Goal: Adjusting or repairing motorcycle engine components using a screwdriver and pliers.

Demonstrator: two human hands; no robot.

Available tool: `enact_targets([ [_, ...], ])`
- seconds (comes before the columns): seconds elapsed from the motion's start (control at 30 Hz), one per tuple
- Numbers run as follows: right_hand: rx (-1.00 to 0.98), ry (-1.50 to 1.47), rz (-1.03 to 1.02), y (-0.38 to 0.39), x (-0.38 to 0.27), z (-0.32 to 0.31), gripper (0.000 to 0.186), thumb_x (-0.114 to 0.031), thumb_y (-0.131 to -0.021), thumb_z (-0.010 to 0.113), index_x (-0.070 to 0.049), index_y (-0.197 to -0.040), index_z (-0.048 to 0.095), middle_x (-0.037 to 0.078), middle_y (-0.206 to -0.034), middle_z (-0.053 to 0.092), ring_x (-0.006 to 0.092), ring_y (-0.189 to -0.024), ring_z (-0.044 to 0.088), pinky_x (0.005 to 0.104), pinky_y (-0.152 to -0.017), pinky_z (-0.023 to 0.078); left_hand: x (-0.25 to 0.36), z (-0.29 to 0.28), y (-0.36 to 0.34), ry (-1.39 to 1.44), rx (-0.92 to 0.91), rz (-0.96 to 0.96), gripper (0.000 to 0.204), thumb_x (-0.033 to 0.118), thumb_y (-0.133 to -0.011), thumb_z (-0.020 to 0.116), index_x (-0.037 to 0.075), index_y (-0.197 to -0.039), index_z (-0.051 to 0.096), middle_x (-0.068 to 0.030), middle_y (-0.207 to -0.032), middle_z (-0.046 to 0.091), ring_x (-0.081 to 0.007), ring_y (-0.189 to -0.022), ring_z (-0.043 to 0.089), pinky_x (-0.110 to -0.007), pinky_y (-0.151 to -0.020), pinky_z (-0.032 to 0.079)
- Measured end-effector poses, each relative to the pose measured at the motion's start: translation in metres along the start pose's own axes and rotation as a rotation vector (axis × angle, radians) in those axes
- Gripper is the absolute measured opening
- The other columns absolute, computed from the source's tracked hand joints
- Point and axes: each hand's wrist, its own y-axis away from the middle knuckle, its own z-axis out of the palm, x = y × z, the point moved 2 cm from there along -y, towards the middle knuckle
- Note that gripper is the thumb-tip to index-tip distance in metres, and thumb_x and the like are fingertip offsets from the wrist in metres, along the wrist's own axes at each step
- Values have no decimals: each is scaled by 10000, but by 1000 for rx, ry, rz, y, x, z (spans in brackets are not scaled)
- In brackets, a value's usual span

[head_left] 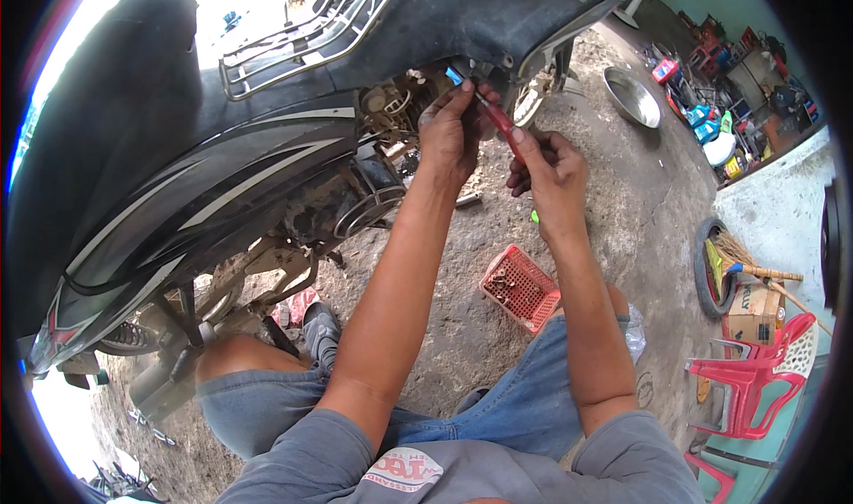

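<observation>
A red-handled screwdriver [500, 120] is gripped in my right hand [555, 180], its shaft slanting up and left. My left hand [451, 131] is closed in a pinch around the screwdriver's tip, beside a small bright blue piece [454, 76]. What its fingers hold is too small to make out. Both hands are under the dark front body panel of a motorbike [506, 24], near an opening where metal and engine parts [386, 104] show. The motorbike's black and silver side panel [213, 180] stretches to the left.
A red plastic basket [524, 295] holding small parts sits on the rough floor by my knee. A metal basin [632, 97] lies farther right. Bottles, a tyre [711, 268], a broom, a cardboard box [753, 313] and a red chair [755, 375] line the right side.
</observation>
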Motion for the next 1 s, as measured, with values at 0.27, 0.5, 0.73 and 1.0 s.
enact_targets([
  [0.27,-15,-28,-6,-2,3,-2,348,-301,-978,740,39,-985,667,54,-716,659,105,-542,629,234,-460,478,-2,1,0,-8,-1,-11,171,146,-973,718,2,-1044,657,-136,-985,742,-268,-889,742,-396,-759,618],
  [0.5,-18,-16,-2,-3,2,-2,353,-311,-981,734,36,-991,665,55,-721,661,104,-545,630,234,-461,477,-1,1,-2,-22,1,-17,179,150,-975,717,4,-1057,656,-129,-986,742,-258,-887,743,-380,-734,624],
  [0.73,-12,-7,0,-1,3,-2,347,-306,-983,733,35,-992,666,54,-713,662,102,-548,632,234,-463,472,-2,1,-1,0,-4,-21,172,143,-981,707,5,-1066,651,-128,-991,739,-261,-890,742,-382,-730,624],
  [1.0,-14,2,-2,0,1,-3,341,-297,-986,730,38,-987,665,57,-720,661,103,-551,632,236,-464,475,-5,3,2,-1,-9,-9,174,155,-985,704,9,-1063,652,-122,-976,735,-256,-872,739,-383,-727,615],
])
